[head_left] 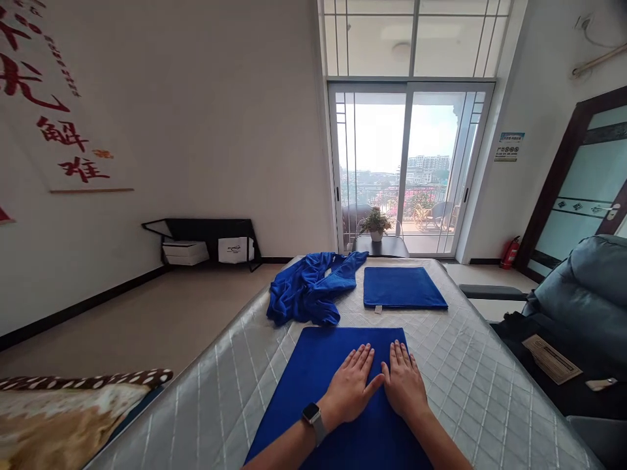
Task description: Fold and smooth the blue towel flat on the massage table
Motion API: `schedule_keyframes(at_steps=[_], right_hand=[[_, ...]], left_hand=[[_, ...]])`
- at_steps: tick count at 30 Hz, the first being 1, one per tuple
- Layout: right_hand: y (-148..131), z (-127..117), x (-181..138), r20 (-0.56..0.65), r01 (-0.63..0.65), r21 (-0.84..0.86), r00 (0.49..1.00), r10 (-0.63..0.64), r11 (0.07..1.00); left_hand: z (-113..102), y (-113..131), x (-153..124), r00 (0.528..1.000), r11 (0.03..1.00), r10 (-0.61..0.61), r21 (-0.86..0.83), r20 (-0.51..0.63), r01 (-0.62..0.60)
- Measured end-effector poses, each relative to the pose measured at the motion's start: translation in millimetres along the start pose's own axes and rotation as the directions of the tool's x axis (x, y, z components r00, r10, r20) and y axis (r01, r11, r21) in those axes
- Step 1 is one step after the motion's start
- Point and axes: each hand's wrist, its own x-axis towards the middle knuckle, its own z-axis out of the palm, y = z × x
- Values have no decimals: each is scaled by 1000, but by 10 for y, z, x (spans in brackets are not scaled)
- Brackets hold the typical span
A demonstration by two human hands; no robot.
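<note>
Spread smooth over the near part of a quilted, silvery mattress (470,391) is a blue cloth (289,398) that looks like a towel. My left hand (350,385), with a watch on its wrist, lies flat on it, fingers stretched out. Close beside it, my right hand (404,382) also rests flat on the cloth, the two thumbs nearly touching. Beyond, a second blue cloth (404,287) is folded into a neat rectangle with a small white tag at its near edge. A crumpled heap of blue cloth (313,287) lies to its left.
A dark grey armchair (582,281) stands right of the mattress, with black fabric and a brown cardboard piece (551,358) on it. At lower left is a patterned blanket (73,411). A potted plant (376,225) stands on a small table beyond, before sliding glass doors.
</note>
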Motion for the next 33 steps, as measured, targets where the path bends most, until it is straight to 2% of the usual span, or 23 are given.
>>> schedule_keyframes(at_steps=[7,13,19,25,33], right_hand=[[-7,16,4,-13,-20,34,1000,20,999],[1,54,19,-20,-25,7,999,26,1000],[8,79,25,-29,-25,-12,999,24,1000],[11,73,25,-14,-22,-33,1000,21,999],[41,151,62,-8,-7,-82,1000,7,997]], left_hand=[[-157,-750,-460,980,976,-196,88,-40,199],[-258,-1091,-820,951,945,-302,105,-71,308],[-258,-1222,-991,938,937,-333,75,-98,340],[-291,-1198,-1005,933,934,-353,31,-74,356],[-212,-1258,-1000,935,940,-332,41,-125,339]])
